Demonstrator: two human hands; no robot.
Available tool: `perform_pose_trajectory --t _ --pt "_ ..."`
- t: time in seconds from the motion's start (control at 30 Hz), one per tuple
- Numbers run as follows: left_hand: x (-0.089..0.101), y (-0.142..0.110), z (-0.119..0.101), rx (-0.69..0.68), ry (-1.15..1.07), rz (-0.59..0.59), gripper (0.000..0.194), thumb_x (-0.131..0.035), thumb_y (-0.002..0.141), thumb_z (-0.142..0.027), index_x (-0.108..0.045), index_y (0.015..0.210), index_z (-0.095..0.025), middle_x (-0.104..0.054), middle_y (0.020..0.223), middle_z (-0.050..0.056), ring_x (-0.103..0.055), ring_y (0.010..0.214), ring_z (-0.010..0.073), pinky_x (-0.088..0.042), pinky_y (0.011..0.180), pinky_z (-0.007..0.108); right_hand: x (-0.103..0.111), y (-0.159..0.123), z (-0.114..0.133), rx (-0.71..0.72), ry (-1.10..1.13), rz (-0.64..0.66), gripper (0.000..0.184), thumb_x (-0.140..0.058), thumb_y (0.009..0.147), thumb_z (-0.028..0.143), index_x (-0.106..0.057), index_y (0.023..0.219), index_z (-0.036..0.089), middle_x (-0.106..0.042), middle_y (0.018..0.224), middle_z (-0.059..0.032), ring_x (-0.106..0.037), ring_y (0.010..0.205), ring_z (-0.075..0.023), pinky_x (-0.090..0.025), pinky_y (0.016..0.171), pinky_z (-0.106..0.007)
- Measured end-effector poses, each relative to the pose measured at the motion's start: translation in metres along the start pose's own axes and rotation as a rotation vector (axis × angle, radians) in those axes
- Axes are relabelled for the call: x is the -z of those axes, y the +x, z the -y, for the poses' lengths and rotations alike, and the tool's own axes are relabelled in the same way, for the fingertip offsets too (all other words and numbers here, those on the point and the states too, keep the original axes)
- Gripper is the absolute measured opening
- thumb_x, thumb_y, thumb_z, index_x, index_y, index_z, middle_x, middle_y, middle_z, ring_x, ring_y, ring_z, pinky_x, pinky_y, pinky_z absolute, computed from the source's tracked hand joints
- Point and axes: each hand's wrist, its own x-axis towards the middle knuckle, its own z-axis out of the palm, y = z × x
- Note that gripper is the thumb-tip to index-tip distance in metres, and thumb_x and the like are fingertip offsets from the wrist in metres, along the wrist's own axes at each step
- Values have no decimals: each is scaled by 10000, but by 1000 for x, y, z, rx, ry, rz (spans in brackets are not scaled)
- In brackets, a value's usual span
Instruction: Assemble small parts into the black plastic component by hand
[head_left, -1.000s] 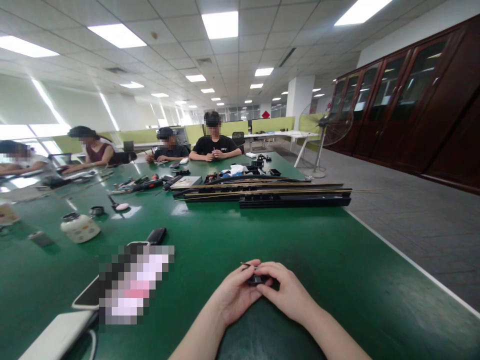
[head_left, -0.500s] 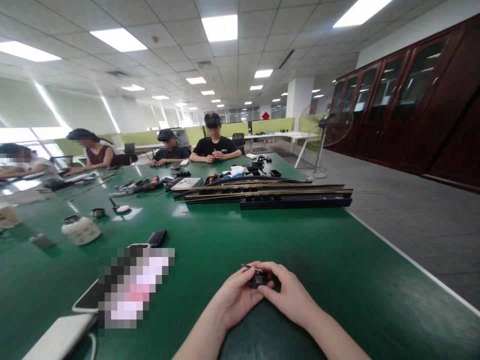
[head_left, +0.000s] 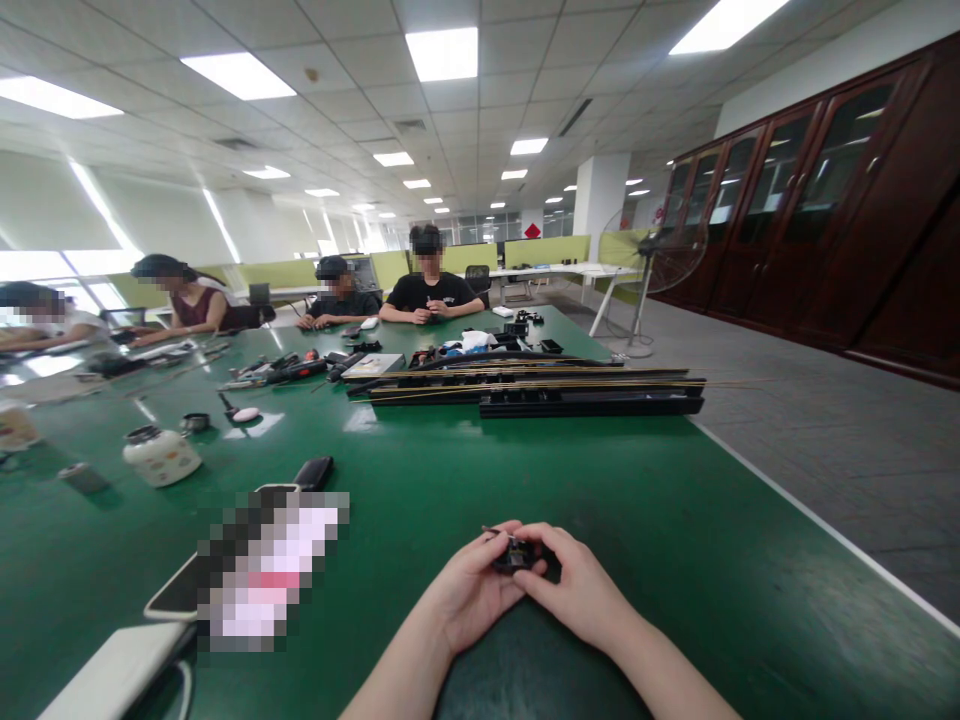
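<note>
Both of my hands meet over the near part of the green table (head_left: 420,490). Between them is a small black part (head_left: 514,557) with some shiny metal on it; its exact kind is too small to make out. My left hand (head_left: 474,590) is closed around the part's left side, thumb on top. From the right, my right hand (head_left: 568,580) grips the same part between thumb and fingers. A thin dark piece sticks out near the left thumb. The fingers cover much of the part's underside.
Long black rails (head_left: 592,402) with thin yellowish rods lie across the table ahead. To the left are a phone (head_left: 180,590), a white box-like device (head_left: 112,675), a white jar (head_left: 161,457) and a grey cylinder (head_left: 82,478). Tools (head_left: 289,370) lie farther off; several people sit beyond.
My hands and the black part stay almost in the same place. The view has shifted very slightly.
</note>
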Motion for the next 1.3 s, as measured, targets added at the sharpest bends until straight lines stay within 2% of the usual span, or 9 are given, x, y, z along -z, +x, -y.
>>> perform_pose_trajectory --t 0.37,0.9,1.0,1.17,1.3 --pt "2 1 1 -4 6 -17 232 -602 746 -187 -577 971 -137 -632 968 99 -637 866 238 -442 823 326 -1 2 -2 96 34 -16 260 -594 667 118 -616 897 238 -622 979 -29 -560 946 -189 -424 850 -335" --pt "2 1 1 -4 14 12 200 -578 768 -198 -584 958 -134 -632 964 106 -637 854 216 -424 832 327 1 1 -1 62 -7 6 228 -595 669 114 -631 863 230 -627 976 -35 -558 948 -194 -432 852 -340" --pt "2 1 1 11 -10 16 205 -556 789 -251 -585 951 -128 -629 968 110 -634 854 212 -424 821 317 1 1 -1 59 -7 10 229 -601 668 112 -630 864 226 -627 980 -34 -555 952 -190 -425 859 -334" --pt "-1 0 -2 76 -72 43 329 -492 808 -417 -583 922 -122 -633 907 96 -634 794 207 -430 763 305 0 0 -1 56 -10 1 224 -610 664 113 -631 858 221 -630 977 -34 -553 954 -190 -414 868 -336" --pt "-2 0 -4 86 -91 59 354 -475 810 -442 -582 919 -122 -630 891 91 -630 794 210 -418 765 312 0 1 -1 59 -15 -3 220 -605 665 116 -633 857 220 -635 964 -37 -558 946 -194 -417 860 -342"
